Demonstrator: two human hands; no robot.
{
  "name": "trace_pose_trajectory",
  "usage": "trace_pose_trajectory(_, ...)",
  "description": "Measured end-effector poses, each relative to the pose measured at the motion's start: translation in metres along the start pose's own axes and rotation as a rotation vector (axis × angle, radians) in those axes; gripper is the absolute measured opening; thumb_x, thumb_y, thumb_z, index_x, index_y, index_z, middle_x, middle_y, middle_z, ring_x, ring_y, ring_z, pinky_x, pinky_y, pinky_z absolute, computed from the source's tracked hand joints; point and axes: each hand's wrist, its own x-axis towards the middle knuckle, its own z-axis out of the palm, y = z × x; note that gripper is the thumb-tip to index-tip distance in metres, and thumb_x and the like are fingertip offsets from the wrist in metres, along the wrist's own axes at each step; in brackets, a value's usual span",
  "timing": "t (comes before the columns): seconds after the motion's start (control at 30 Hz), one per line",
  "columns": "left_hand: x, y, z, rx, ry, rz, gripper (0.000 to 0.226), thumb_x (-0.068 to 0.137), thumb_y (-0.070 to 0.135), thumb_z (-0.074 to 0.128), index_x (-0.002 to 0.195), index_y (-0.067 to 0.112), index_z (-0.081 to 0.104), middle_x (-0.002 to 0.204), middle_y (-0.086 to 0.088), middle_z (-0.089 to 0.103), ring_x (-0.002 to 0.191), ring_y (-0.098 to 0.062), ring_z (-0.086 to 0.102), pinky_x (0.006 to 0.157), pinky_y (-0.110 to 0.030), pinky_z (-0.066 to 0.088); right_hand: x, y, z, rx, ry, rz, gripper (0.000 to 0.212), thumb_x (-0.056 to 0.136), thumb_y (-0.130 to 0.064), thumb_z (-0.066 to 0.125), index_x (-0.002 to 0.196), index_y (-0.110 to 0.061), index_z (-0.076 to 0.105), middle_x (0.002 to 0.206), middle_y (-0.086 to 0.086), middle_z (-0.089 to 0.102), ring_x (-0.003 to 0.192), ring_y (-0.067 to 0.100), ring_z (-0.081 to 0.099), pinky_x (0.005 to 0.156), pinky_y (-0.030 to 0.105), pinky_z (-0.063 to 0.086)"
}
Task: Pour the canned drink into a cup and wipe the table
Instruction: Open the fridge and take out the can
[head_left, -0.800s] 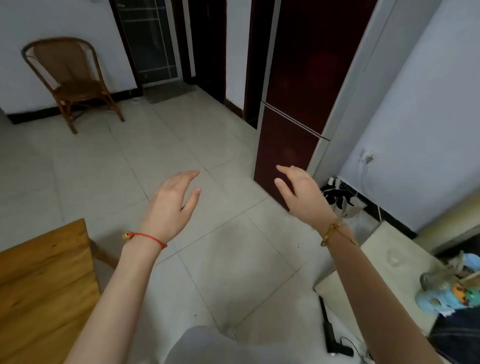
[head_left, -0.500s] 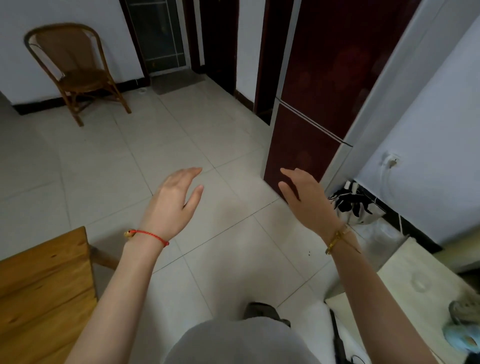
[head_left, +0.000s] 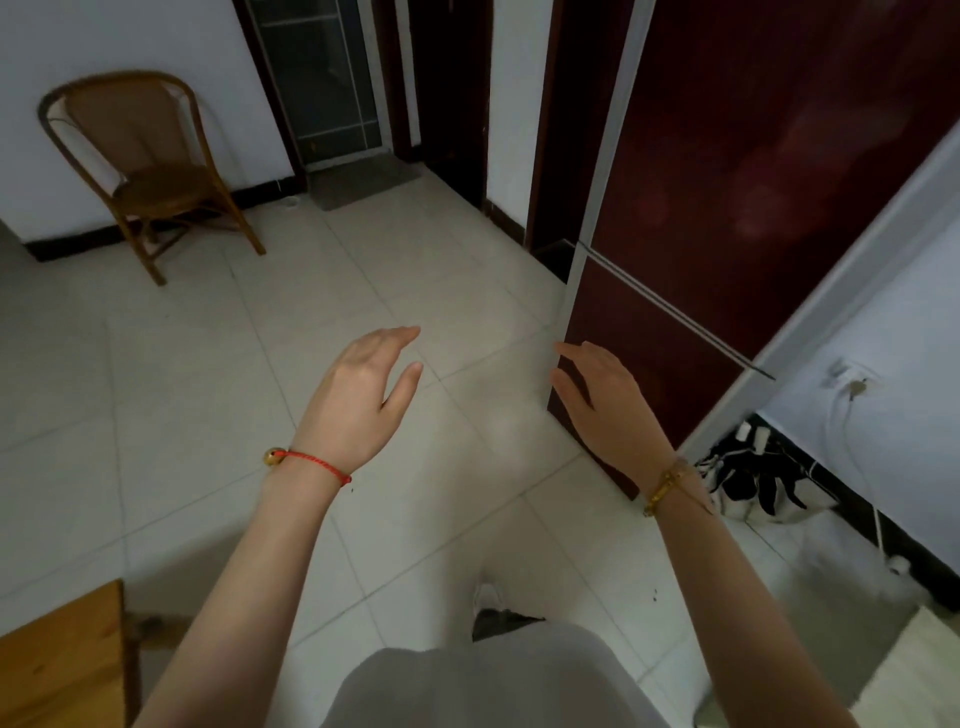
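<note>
No can, cup or cloth shows in the head view. My left hand (head_left: 358, 402) is stretched out over the tiled floor with straight fingers and holds nothing. My right hand (head_left: 605, 402) is also held out with relaxed fingers and empty, its fingertips near the lower left corner of a dark red fridge (head_left: 727, 218). A corner of a wooden table (head_left: 57, 670) shows at the bottom left, beside my left forearm.
A wicker chair (head_left: 150, 171) stands against the far wall on the left. A dark doorway and a glass door (head_left: 322, 78) lie ahead. A black-and-white bag (head_left: 753, 483) sits by the fridge. A pale table corner (head_left: 914, 670) shows at bottom right.
The view has moved forward toward the fridge. The wooden table and the pale table with its clutter have slid down out of view. Both hands stay outstretched and empty.
</note>
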Motion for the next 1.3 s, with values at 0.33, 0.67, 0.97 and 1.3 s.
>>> trace_pose_trajectory(0.33, 0.171, -0.043, 0.017, -0.018, 0.032, 0.058, 0.04, 0.102, 0.026, 0.047, 0.139, 0.011, 0.05, 0.138, -0.005, 0.056, 0.132, -0.021, 0.046, 0.113, -0.031, 0.034, 0.172, 0.021, -0.01, -0.031, 0.072, -0.035, 0.043, 0.1, -0.03, 0.043, 0.138, -0.01, 0.045, 0.138, 0.01, 0.052, 0.133, 0.023, 0.041, 0.117, 0.043, 0.027)
trace_pose_trajectory(0.67, 0.345, -0.116, 0.06, -0.093, -0.047, 0.2, 0.042, 0.102, 0.026, 0.048, 0.141, 0.011, 0.049, 0.139, -0.006, 0.056, 0.13, -0.02, 0.048, 0.112, -0.023, 0.03, 0.313, 0.056, 0.022, -0.064, 0.173, 0.049, 0.039, 0.098, -0.028, 0.048, 0.132, -0.009, 0.052, 0.129, 0.007, 0.058, 0.124, 0.017, 0.048, 0.107, 0.014, 0.027)
trace_pose_trajectory(0.97, 0.522, -0.168, 0.064, -0.166, -0.235, 0.394, 0.044, 0.103, 0.028, 0.043, 0.145, 0.016, 0.043, 0.143, -0.002, 0.05, 0.133, -0.013, 0.043, 0.112, -0.024, 0.029, 0.449, 0.051, 0.051, -0.065, 0.292, 0.298, 0.048, 0.1, -0.041, 0.038, 0.14, -0.015, 0.044, 0.139, 0.003, 0.051, 0.137, 0.018, 0.037, 0.114, 0.041, 0.032)
trace_pose_trajectory(1.3, 0.641, -0.167, 0.102, -0.242, -0.354, 0.609, 0.045, 0.103, 0.031, 0.043, 0.147, 0.018, 0.041, 0.147, -0.001, 0.047, 0.137, -0.012, 0.04, 0.112, -0.019, 0.025, 0.506, 0.056, 0.055, -0.124, 0.45, 0.506, 0.042, 0.1, -0.033, 0.042, 0.137, -0.012, 0.047, 0.133, 0.006, 0.054, 0.133, 0.018, 0.039, 0.111, 0.021, 0.023)
